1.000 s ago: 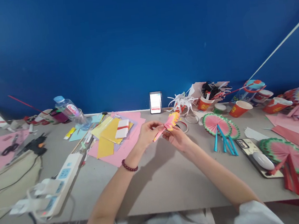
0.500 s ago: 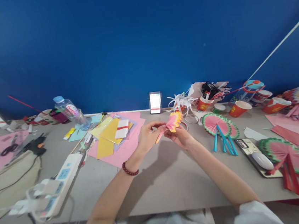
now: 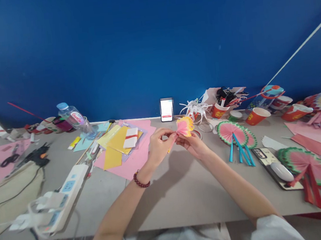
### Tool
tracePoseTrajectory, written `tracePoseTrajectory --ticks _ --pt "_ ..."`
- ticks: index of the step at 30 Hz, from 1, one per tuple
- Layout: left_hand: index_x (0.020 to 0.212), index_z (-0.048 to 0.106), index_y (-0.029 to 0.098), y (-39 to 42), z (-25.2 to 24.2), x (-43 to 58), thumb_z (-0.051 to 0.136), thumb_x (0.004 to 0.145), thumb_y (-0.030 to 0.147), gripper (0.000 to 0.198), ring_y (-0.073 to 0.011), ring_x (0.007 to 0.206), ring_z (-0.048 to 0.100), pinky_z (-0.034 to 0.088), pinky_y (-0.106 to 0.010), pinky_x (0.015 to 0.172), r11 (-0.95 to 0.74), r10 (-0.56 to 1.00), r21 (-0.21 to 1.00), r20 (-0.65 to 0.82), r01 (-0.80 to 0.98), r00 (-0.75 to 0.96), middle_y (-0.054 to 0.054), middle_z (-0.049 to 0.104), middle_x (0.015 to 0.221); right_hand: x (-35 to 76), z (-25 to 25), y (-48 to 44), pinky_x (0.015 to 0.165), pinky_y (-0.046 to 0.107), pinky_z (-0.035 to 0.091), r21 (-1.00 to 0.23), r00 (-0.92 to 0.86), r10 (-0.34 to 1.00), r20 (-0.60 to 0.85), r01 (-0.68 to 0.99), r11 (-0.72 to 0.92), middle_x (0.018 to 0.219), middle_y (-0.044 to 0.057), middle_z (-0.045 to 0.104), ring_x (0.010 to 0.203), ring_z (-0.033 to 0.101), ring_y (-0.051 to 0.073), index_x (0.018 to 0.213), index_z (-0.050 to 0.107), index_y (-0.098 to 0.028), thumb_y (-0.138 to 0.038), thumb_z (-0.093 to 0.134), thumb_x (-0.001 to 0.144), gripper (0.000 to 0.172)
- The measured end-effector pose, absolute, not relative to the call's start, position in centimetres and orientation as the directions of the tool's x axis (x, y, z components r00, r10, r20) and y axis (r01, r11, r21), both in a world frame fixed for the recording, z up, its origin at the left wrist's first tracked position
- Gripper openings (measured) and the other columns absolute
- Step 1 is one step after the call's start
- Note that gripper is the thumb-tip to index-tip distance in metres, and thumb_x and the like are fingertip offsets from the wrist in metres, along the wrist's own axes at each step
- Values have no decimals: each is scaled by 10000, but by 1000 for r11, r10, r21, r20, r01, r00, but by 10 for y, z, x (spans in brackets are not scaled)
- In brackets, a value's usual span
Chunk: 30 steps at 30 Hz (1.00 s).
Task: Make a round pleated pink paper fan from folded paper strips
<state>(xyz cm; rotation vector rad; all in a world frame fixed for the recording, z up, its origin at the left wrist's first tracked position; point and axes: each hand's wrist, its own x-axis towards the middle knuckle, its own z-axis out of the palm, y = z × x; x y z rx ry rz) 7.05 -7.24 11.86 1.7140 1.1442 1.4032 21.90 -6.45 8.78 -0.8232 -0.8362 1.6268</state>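
Between my hands, above the grey table, is a pleated paper fan, pink with a yellow zigzag edge. My left hand pinches it at its gathered base, thumb and forefinger closed. My right hand grips the fan from below and the right, its fingers bent round the base. A narrow pink and yellow end pokes out under my left fingers. Part of the base is hidden by my fingers. On my left wrist sits a dark red bead bracelet.
A phone stands against the blue wall ahead. Pink and yellow paper sheets, a bottle and a power strip lie left. Finished pleated fans, orange cups and a phone under a white mouse are on the right.
The fan has turned a little upward and to the left, and its pleats look more spread. Both hands stay in nearly the same place, still holding it.
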Motion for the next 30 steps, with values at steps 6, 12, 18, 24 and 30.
tracePoseTrajectory --ticks 6,12,18,24,30 --pt "713 649 194 -69 114 69 635 742 283 95 -161 731 571 422 -277 649 -381 920 896 393 227 -6 -34 643 760 214 88 -65 721 265 489 -849 -203 978 -48 -508 -147 811 4 704 738 636 128 785 694 -202 -290 783 632 197" --pt "769 650 181 -71 111 73 611 771 302 126 -155 738 581 435 -269 671 -371 928 909 372 189 30 -39 656 780 216 82 -62 688 242 481 -812 -231 967 -111 -540 -222 720 -27 681 659 619 109 723 675 -200 -303 795 616 190" --pt "799 620 151 -65 108 72 625 764 327 179 -140 738 583 471 -260 680 -262 944 965 258 -7 205 -51 636 810 225 76 -56 619 223 486 -765 -385 910 -151 -537 -355 674 -22 661 598 618 105 764 662 -178 -304 810 609 248" --pt "809 600 146 -59 103 71 632 770 326 187 -118 685 576 496 -256 652 -238 917 963 265 -123 299 -32 607 778 230 65 -50 629 220 488 -740 -455 880 -137 -543 -396 697 -5 668 619 626 106 749 648 -164 -288 809 617 243" --pt "856 577 168 -54 111 59 579 823 321 156 -118 695 598 506 -267 675 -274 912 950 306 -149 273 -27 623 787 232 57 -46 686 235 486 -730 -479 872 -103 -559 -393 770 -10 658 704 627 114 808 648 -183 -288 795 639 248"
